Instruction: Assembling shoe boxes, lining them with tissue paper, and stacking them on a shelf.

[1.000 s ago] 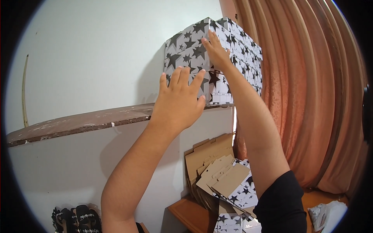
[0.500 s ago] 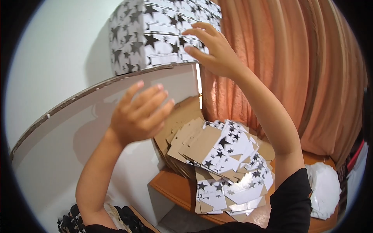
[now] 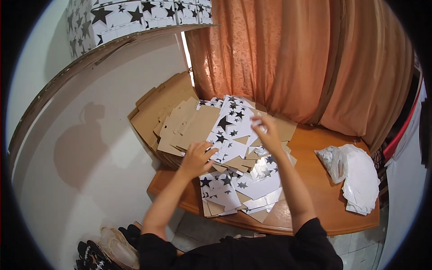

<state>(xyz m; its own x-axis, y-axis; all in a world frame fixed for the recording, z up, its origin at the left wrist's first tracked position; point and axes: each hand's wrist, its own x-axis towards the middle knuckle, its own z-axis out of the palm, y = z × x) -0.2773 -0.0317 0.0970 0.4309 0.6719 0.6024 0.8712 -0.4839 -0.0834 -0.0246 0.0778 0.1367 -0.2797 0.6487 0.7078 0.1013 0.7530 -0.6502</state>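
Flat star-print box blank (image 3: 231, 128), white with black stars, lies on top of a messy heap of flattened box blanks (image 3: 234, 180) on the wooden table (image 3: 315, 198). Right hand (image 3: 266, 131) is on the blank's right edge, fingers curled over it, seemingly pinching the sheet; exact grip is hard to tell. Left hand (image 3: 197, 157) rests at the blank's lower left edge, fingertips touching the sheet, fingers loosely bent, not clearly clamped on anything. The two hands are apart, one on each side of the blank.

The heap mixes star-printed faces and plain brown cardboard backs, some sheets overhanging the near table edge. Behind the heap, a stack of brown cardboard sheets (image 3: 162, 112) leans against the white wall (image 3: 103, 148). To the right on the table, well apart from the heap, sits a crumpled white plastic bag (image 3: 355, 171). Orange curtain (image 3: 292, 58) hangs behind the table. Up top left, a shelf (image 3: 90, 58) carries assembled star-print boxes (image 3: 130, 15). Shoes (image 3: 103, 249) on the floor lower left. Person wears black sleeves (image 3: 310, 247).
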